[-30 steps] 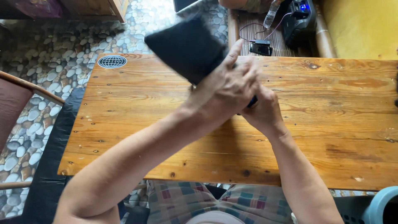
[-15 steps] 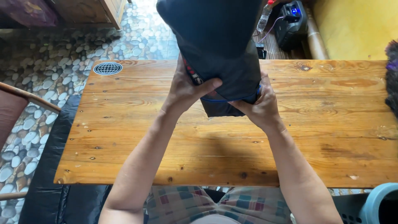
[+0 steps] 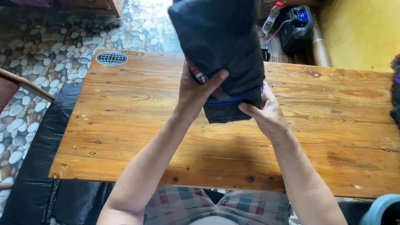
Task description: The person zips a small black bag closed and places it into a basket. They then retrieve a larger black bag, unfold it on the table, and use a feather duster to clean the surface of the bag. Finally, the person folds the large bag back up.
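- Head view: both hands are clamped on a folded dark garment (image 3: 225,46), held up over the far middle of the wooden table (image 3: 125,125).
- Left hand (image 3: 196,93) grips its left edge, thumb across the front.
- Right hand (image 3: 266,114) pinches the bottom right corner.
- Plastic bottle (image 3: 271,16) sits on the floor beyond the table.

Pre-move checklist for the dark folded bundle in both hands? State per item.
1. Left hand grips dark folded bundle, thumb across the front: ok.
2. Right hand holds the bundle's lower corner: ok.
3. Bundle lifted off the wooden table: ok.
4. Tabletop bare beneath the bundle: ok.
5. Far side of the bundle folded tidy: cannot tell, hidden.
6. Plastic bottle and black device lie beyond the table, apart from the hands: ok.
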